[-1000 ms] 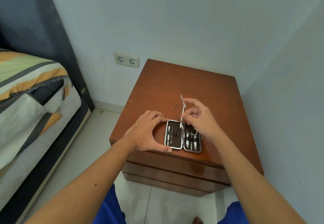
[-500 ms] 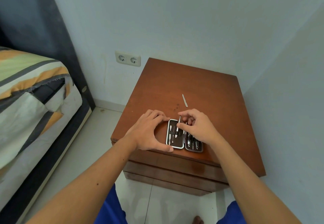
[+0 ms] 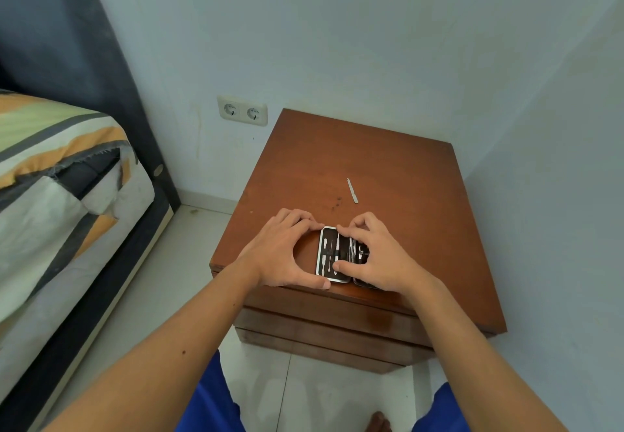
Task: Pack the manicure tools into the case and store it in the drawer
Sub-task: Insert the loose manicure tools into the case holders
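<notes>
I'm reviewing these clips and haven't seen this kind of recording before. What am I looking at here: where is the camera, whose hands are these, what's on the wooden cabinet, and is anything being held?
There is no machine: a person works bare-handed, and a wide-angle camera on their head looks forward and down, so the arms enter from the bottom. The left hand steadies the left edge of an open manicure case at the front of a wooden nightstand. The right hand rests its fingers over the case, seemingly pressing a tool into place; nothing is lifted. One slim metal tool lies loose on the top, behind the case. The drawers below look closed. A bed and wall socket sit to the left.
</notes>
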Demonstrator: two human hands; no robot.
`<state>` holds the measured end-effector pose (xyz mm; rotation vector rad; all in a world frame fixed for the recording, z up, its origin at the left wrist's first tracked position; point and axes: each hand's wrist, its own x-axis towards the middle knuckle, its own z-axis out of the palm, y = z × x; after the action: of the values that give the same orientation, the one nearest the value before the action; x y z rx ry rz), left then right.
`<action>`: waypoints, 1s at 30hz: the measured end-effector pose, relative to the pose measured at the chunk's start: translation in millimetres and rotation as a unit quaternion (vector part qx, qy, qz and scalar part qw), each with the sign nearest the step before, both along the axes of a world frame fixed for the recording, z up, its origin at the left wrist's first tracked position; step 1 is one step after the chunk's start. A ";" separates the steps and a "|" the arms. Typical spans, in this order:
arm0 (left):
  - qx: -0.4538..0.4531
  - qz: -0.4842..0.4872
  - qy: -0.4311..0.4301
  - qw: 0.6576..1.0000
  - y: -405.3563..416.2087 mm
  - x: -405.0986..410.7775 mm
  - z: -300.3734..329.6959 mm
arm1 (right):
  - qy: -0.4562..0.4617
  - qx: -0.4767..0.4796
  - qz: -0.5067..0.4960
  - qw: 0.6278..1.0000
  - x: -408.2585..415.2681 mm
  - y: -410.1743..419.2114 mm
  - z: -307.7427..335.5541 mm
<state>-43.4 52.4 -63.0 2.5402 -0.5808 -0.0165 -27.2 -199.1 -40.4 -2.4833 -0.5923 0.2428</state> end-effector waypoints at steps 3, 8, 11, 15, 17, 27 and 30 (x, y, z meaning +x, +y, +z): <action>0.000 0.000 -0.001 1.000 0.2 -0.1 0.3 | 0.004 0.000 0.006 1.000 0.5 -2.6 1.4; 0.003 0.001 -0.003 1.000 0.6 1.0 -0.4 | 0.032 0.008 0.000 0.999 3.6 -2.8 9.4; 0.003 -0.001 0.000 1.000 0.5 1.2 -0.5 | -0.003 0.038 -0.051 0.998 18.1 -2.1 21.1; -0.004 -0.002 -0.002 1.000 0.4 0.4 -0.7 | -0.057 0.067 -0.117 0.989 62.3 -2.0 26.6; -0.003 -0.002 -0.001 1.000 0.5 0.2 -0.7 | -0.046 0.028 -0.112 0.992 87.4 -4.0 30.0; 0.008 -0.003 0.000 1.000 0.8 2.0 -1.4 | 0.068 -0.143 0.008 0.987 161.8 -2.7 27.0; 0.006 -0.004 0.001 1.000 1.4 2.2 -2.5 | 0.084 -0.111 -0.019 0.990 165.9 -6.8 23.1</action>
<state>-41.3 53.8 -65.5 2.5502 -0.5911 -0.0247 138.7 -205.9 -17.3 -2.6490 -0.4691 0.5244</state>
